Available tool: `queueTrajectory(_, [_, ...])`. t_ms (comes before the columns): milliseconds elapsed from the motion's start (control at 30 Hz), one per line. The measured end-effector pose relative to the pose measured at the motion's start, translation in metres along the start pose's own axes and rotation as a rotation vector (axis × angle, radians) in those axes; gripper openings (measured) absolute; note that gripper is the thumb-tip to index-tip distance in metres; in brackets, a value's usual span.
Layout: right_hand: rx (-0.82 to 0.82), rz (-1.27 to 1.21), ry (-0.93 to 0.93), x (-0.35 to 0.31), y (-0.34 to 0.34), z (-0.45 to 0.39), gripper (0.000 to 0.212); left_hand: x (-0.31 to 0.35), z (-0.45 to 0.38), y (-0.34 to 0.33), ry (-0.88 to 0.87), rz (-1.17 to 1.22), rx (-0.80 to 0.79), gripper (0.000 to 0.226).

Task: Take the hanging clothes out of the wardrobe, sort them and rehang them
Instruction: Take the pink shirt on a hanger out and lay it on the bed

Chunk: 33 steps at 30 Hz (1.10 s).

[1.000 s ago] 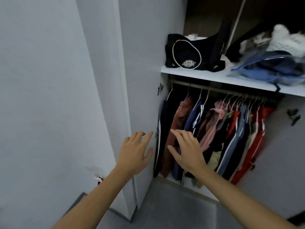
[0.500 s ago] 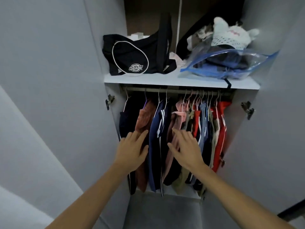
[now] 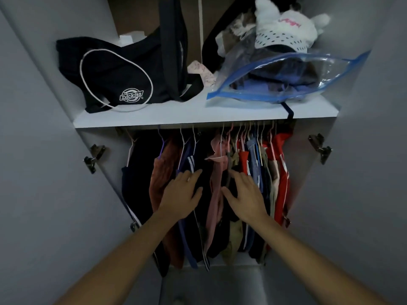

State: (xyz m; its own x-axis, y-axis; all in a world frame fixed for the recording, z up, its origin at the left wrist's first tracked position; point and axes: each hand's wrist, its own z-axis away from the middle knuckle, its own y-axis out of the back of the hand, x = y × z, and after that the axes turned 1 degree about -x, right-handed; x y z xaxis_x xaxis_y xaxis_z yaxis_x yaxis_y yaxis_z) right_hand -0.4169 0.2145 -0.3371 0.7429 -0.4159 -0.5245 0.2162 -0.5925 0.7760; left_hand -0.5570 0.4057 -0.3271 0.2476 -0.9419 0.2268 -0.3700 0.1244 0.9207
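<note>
Head camera looks into an open wardrobe (image 3: 363, 194) where the clothes (image 3: 220, 194) hang close together on hangers under a white shelf (image 3: 187, 115): dark, rust, navy striped, pink, olive, blue and red pieces from left to right. Both hands reach toward the middle of the row with straight, spread fingers, the left hand (image 3: 182, 194) in front of the navy pieces and the right hand (image 3: 246, 194) by the pink and olive ones, neither gripping anything. On the shelf sit a black bag (image 3: 119, 75) on the left and a clear blue-edged bag (image 3: 286, 78) on the right with a white hat (image 3: 284, 29) on top.
</note>
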Motion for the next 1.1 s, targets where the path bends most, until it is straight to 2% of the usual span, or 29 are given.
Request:
queueTrajectory(167, [-0.007,0.047,-0.08,0.01,-0.021,-0.034,0.045,-0.02,-0.073,-0.029,-0.066,0.078,-0.035,0.061])
queueTrajectory(433, [0.031,0.214,-0.159,0.025,-0.07,-0.083,0.046,-0.053,-0.173,-0.077,-0.087,0.173,-0.1,0.062])
queueTrajectory(667, [0.124,0.378,-0.196,0.046,-0.103,-0.112,0.055,-0.081,-0.225,-0.116,-0.145,0.241,-0.182,0.077])
queueTrajectory(833, [0.07,0.491,-0.233,0.061,-0.104,-0.117,0.041,-0.076,-0.239,-0.131,-0.199,0.222,-0.152,0.083])
queueTrajectory(1000, [0.012,0.56,-0.318,0.082,-0.084,-0.122,0.054,-0.067,-0.251,-0.141,-0.21,0.235,-0.134,0.087])
queueTrajectory(1100, [0.028,0.569,-0.332,0.091,-0.074,-0.126,0.071,-0.063,-0.258,-0.144,-0.2,0.2,-0.135,0.083])
